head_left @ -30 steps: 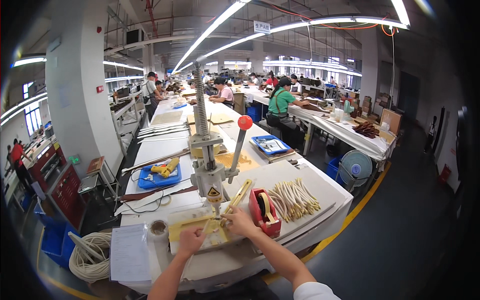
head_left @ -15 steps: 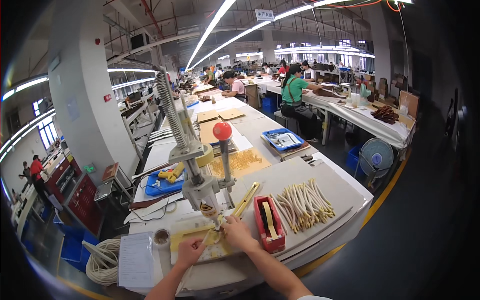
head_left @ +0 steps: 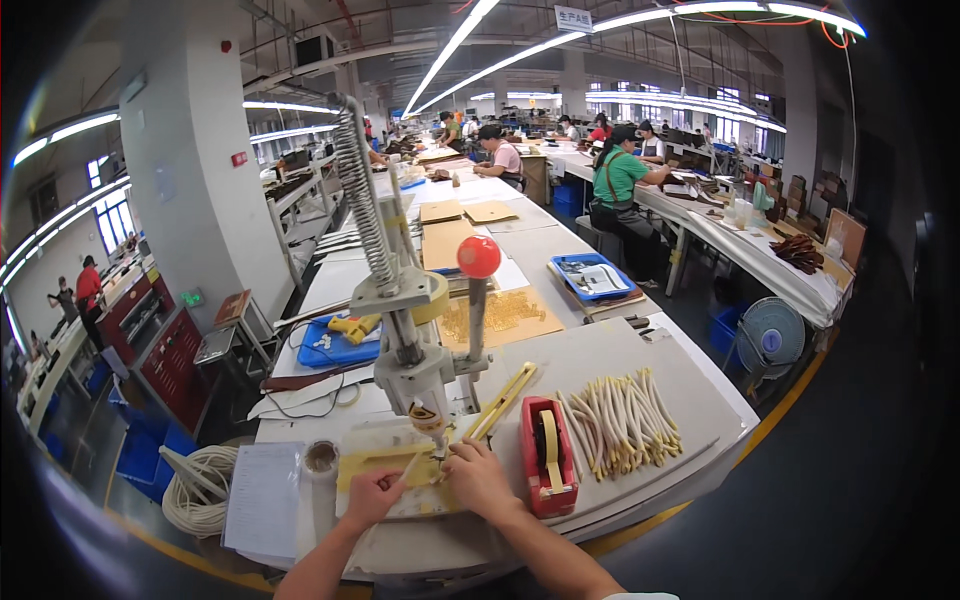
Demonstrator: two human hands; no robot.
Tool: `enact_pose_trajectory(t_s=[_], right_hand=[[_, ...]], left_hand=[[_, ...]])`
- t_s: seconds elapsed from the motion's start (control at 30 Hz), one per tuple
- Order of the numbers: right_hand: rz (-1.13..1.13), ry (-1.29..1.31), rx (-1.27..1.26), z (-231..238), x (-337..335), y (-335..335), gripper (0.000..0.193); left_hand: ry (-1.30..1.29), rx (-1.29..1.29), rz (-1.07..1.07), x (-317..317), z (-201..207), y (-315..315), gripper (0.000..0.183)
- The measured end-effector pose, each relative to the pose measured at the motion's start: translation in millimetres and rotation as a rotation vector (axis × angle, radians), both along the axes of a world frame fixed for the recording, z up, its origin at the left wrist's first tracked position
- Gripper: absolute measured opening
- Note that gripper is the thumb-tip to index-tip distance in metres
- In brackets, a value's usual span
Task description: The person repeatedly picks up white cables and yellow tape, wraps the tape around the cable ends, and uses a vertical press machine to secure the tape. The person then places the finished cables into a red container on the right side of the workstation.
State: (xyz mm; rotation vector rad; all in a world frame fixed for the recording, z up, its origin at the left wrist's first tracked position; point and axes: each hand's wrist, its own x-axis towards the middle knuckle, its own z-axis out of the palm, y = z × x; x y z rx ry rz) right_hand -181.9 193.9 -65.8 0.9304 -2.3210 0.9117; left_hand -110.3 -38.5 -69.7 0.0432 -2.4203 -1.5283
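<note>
A hand press (head_left: 405, 345) with a tall spring and a red ball-tipped lever (head_left: 478, 257) stands in front of me. Its tip comes down over a yellow-topped base plate (head_left: 365, 464). My left hand (head_left: 371, 498) pinches a thin pale cord (head_left: 409, 466), whose end points toward the press tip. Right beside that tip is my right hand (head_left: 478, 480), its fingers bent together at the die; whatever they hold is hidden. A red tape dispenser (head_left: 548, 456) sits just right of this hand.
Many pale cords with yellowish ends (head_left: 620, 425) lie on a board at the right. Farther back are small gold pieces on a tan sheet (head_left: 500, 317) and a blue tray (head_left: 338, 345) with a yellow glue gun. A cord coil (head_left: 200, 492) hangs near the left edge, beside a paper sheet (head_left: 262, 497).
The whole view has shifted slightly, so the bench and press sit farther right. Both hands stay at the press tip, the left one still pinching the cord.
</note>
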Motion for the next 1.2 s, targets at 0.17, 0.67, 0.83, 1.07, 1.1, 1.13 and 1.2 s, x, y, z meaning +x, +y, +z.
enact_pose_trajectory(t_s=[0.17, 0.67, 0.83, 1.07, 1.1, 1.13, 1.2], right_hand=[[0.049, -0.013, -0.081, 8, 20, 2, 0.016], [-0.095, 0.262, -0.564, 63, 89, 38, 0.031], [-0.091, -0.101, -1.097, 86, 91, 70, 0.024], [-0.014, -0.317, -1.312, 110, 98, 92, 0.027], [-0.008, -0.351, -1.320, 113, 99, 96, 0.027], [-0.024, -0.311, -1.322, 114, 98, 103, 0.026], [-0.053, -0.227, -1.319, 116, 93, 127, 0.023]], left_hand=[[0.039, 0.046, 0.004, -2, -7, -3, 0.022], [-0.030, 0.192, -0.076, 2, 10, -3, 0.021], [-0.025, 0.269, -0.049, 5, 4, -7, 0.019], [-0.011, 0.301, -0.066, 2, 6, -7, 0.019], [-0.008, 0.306, -0.065, 2, 7, -6, 0.019], [-0.004, 0.301, -0.063, 3, 7, -6, 0.019], [0.007, 0.296, -0.057, 2, 8, -6, 0.019]])
